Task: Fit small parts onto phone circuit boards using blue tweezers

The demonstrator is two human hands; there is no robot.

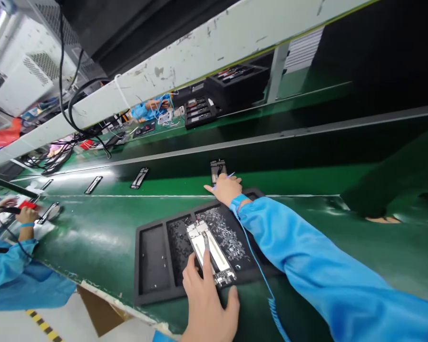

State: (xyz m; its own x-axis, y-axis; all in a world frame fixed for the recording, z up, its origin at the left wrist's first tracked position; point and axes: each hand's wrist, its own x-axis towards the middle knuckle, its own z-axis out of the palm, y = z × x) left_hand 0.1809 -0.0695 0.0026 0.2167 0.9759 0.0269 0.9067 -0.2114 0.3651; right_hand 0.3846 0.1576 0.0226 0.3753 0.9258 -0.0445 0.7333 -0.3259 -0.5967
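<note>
My left hand (209,301) grips the lower end of an opened phone body (216,249), index finger lying on its face and thumb by the right edge. The phone body is tilted over a black foam tray (153,228) with compartments, two of them strewn with tiny dark and silvery parts (228,237). Reaching forward, my right hand (227,188) has its fingers over the near end of a second phone body (217,167) on the green belt. A thin purple tool (231,175) pokes out from between those fingers; its kind is unclear. A blue coiled wrist cord (273,308) hangs from that wrist.
More phone bodies lie on the belt to the left, including one phone body (140,178). At far left a co-worker's hand (26,216) holds something near a red object. A white beam (199,42) crosses overhead. Behind it stand black trays (199,112) and another person's blue sleeves (142,111).
</note>
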